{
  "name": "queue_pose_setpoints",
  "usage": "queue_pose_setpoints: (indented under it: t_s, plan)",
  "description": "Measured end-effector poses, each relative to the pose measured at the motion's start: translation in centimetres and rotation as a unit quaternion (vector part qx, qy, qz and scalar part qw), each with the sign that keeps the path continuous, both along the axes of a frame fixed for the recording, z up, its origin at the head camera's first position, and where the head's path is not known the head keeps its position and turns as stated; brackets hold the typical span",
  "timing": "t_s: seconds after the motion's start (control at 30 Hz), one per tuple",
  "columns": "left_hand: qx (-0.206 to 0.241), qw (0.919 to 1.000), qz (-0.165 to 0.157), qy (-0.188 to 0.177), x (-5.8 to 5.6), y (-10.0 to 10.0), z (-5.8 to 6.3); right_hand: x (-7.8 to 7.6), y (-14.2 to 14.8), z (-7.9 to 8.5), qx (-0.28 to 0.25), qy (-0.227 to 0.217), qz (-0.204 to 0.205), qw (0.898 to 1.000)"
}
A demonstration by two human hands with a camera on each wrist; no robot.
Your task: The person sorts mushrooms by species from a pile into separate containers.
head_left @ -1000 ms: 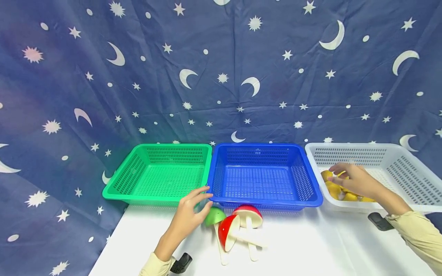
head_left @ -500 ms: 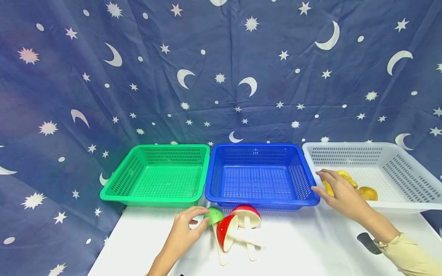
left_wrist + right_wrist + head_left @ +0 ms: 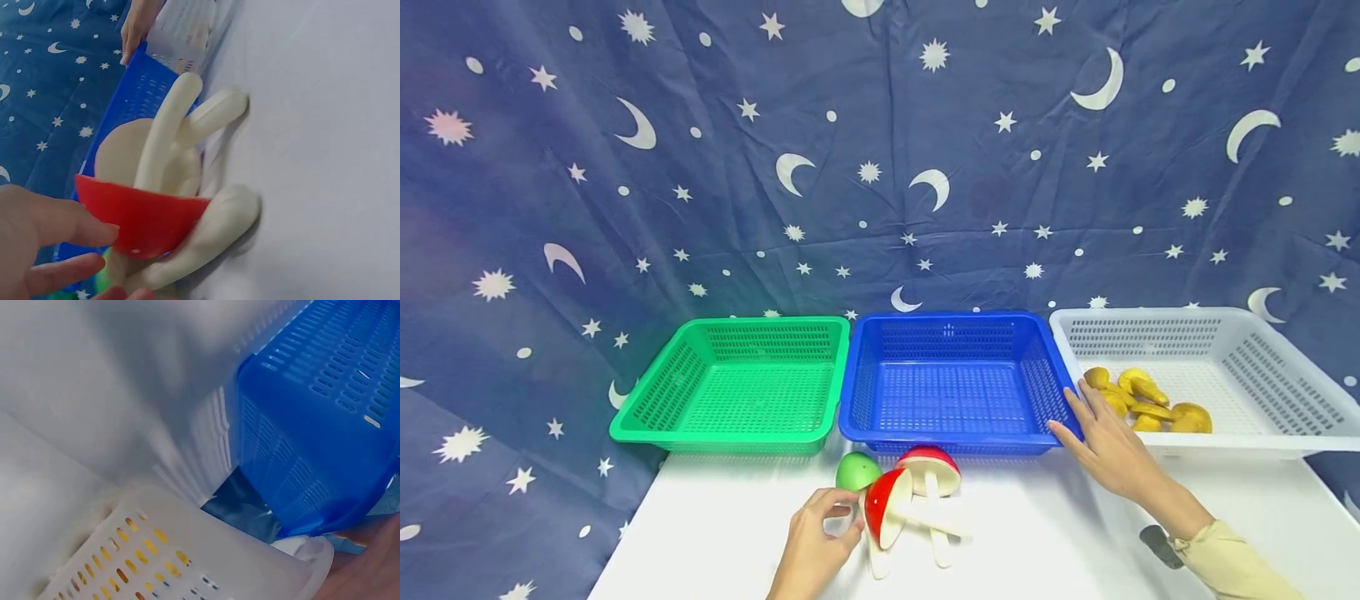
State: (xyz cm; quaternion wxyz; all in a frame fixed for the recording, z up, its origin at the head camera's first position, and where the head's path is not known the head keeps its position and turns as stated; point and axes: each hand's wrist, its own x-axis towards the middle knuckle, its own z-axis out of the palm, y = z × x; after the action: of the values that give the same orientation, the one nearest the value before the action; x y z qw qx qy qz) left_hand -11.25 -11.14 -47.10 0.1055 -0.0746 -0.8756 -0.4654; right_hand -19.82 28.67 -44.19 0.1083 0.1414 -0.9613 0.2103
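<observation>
In the head view my left hand [image 3: 816, 542] is beside three toy mushrooms, its thumb and fingers apart around a gap. A red-capped mushroom [image 3: 876, 510] lies tipped on its side, its pale stem pointing right. In the left wrist view a fingertip overlaps its red cap [image 3: 137, 219]. Behind it are a green-capped mushroom [image 3: 856, 472] and another red-capped mushroom [image 3: 929, 458], against the blue basket's front. My right hand [image 3: 1112, 454], fingers extended, reaches over where the blue basket [image 3: 955, 442] and the white basket [image 3: 1262, 442] meet, fingertips right at the blue rim.
Left of the blue basket stands a green basket [image 3: 730, 437]. Several yellow mushrooms [image 3: 1191, 418] lie in the white basket's left part. A white cloth [image 3: 760, 492] covers the table, and a dark blue moon-and-star curtain [image 3: 850, 125] hangs behind.
My right hand has come out of the white basket, moving left to the blue basket's rim. My left hand has moved down from the basket edges to beside the front red-capped mushroom.
</observation>
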Motion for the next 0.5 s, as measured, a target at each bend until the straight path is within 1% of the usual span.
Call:
queue_pose_setpoints:
  t_s: [0.1, 0.2, 0.33, 0.43, 0.5]
  plan:
    - [-0.013, 0.9998, 0.006, -0.010, 0.3, 0.3, -0.7, 0.1, -0.1, -0.3, 0.003, 0.011, -0.006, 1.000]
    - [-0.013, 0.9996, -0.003, -0.027, 0.4, 0.5, -1.4, 0.2, -0.2, -0.6, 0.006, 0.024, -0.004, 1.000]
    - [0.021, 0.9983, -0.021, -0.050, 0.1, 0.9, -2.6, 0.3, -0.2, -0.9, 0.005, 0.035, -0.007, 0.999]
    - [0.040, 0.9973, -0.020, -0.059, -0.3, 1.3, -3.3, 0.3, -0.2, -1.0, 0.006, 0.046, -0.008, 0.999]
    - [0.039, 0.9973, -0.017, -0.060, -0.6, 1.6, -3.5, 0.3, -0.2, -1.1, 0.007, 0.054, -0.008, 0.998]
